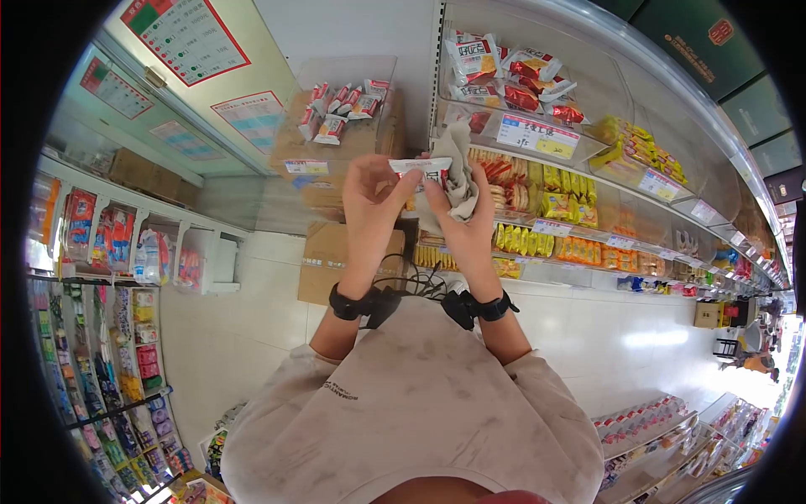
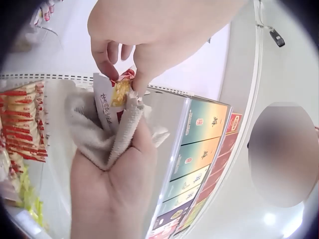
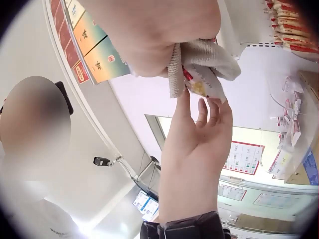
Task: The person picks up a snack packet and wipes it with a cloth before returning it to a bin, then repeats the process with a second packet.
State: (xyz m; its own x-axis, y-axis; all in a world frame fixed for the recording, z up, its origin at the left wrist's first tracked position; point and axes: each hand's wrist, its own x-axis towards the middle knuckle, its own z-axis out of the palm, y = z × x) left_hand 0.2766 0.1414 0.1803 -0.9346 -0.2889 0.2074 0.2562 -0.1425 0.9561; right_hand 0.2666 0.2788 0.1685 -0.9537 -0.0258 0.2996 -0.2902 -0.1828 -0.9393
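Pinched at one end between the thumb and fingertips of the left hand (image 1: 374,195), the snack packet (image 2: 120,93) sits just above the center of the head view. That hand is closed only as far as the packet's thickness allows. The right hand (image 1: 464,225) is curled around a gray cloth (image 1: 458,172), with its thumb toward the packet and most of its fingers hidden behind the fabric. From the left wrist view I can see that the packet is white and red with a yellow biscuit picture, and that its lower part is tucked into a fold of the cloth, touching it.

Both wrists wear dark straps (image 1: 495,308), and below them, at the bottom middle of the head view, is the person's pale shirt (image 1: 420,370). Above and left of the hands, similar red-and-white packets (image 1: 363,107) lie in a clear bin. A cardboard box (image 1: 317,273) is on the floor beneath it. At the upper right, more wrapped snacks (image 1: 476,60) fill a shelf tray behind a price label (image 1: 537,136), with yellow packs (image 1: 571,206) on the tier below. A red-bordered notice (image 1: 186,40) hangs at the upper left.
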